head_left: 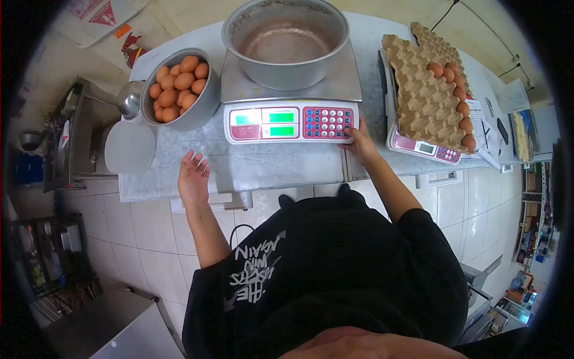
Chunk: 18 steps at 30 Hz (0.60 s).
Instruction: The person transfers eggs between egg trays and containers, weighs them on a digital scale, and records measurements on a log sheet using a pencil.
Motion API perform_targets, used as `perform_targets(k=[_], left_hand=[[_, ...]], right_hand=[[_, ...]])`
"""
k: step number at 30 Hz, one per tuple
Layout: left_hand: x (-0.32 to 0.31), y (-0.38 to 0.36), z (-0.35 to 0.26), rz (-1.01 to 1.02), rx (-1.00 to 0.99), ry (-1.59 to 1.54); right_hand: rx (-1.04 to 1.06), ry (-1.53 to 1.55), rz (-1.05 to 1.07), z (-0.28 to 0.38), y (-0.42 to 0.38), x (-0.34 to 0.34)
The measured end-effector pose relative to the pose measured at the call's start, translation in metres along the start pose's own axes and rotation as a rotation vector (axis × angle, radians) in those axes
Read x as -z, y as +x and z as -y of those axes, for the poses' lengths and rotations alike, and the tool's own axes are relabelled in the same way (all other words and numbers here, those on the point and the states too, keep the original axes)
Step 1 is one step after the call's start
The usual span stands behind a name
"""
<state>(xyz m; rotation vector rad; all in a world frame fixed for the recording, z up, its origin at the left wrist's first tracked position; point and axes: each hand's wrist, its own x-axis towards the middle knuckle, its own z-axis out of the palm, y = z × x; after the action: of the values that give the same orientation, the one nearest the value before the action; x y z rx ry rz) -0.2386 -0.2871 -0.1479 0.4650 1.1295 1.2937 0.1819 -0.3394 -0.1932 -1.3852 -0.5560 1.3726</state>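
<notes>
My left hand [194, 178] hovers over the front of the table with fingers loosely bent and apart, holding nothing. My right hand [362, 145] is at the right front corner of a digital scale [263, 133], with one fingertip on or just over the keypad and the fingers apart. The scale's displays are lit green. A round, deep metal pan [287, 75] rests on its platform, with nothing seen inside but a stained bottom. To the left, a metal bowl [206, 102] holds several brown eggs [184, 81].
Cardboard egg trays [424, 99] lean over a second scale [418, 146] on the right, with several eggs along one edge. A pale round lid [130, 148] lies at the left of the marble-look table [179, 186]. Papers [476, 116] and a phone [503, 130] lie far right.
</notes>
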Motion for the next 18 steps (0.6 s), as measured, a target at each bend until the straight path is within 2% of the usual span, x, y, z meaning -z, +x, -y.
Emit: perform_targets(k=[6,7,8,9,10,11,12,14,16,18], left_hand=[[-0.052,-0.015,0.023,0.120,-0.106,0.029],[-0.068,-0.022,0.030,0.113,-0.102,0.094],[-0.090,-0.023,0.036,0.107,-0.104,0.166],[-0.121,-0.026,0.041,0.146,-0.094,0.179],[-0.156,-0.037,0.046,0.233,-0.115,0.366],[-0.188,-0.048,0.051,0.312,-0.141,0.550],[-0.220,-0.053,0.057,0.436,-0.255,0.665],[-0.294,-0.070,0.070,0.730,-0.397,0.678],[-0.371,-0.084,0.084,0.936,-0.521,0.826],[-0.448,-0.095,0.096,1.068,-0.846,1.130]], right_hand=[[0.014,0.105,0.134,-0.017,0.014,0.017],[-0.089,-0.171,0.071,-0.013,0.018,0.018],[-0.223,-0.393,0.197,0.003,0.009,0.025],[-0.008,-0.806,0.252,0.022,-0.017,0.027],[0.201,-1.220,0.311,0.049,-0.047,0.029],[0.266,-1.340,0.401,0.087,-0.074,0.038],[0.335,-1.464,0.500,0.124,-0.097,0.053],[0.408,-0.929,0.615,0.172,-0.115,0.107],[0.541,-0.844,0.451,0.219,-0.118,0.155],[0.652,-1.090,0.081,0.252,-0.087,0.202]])
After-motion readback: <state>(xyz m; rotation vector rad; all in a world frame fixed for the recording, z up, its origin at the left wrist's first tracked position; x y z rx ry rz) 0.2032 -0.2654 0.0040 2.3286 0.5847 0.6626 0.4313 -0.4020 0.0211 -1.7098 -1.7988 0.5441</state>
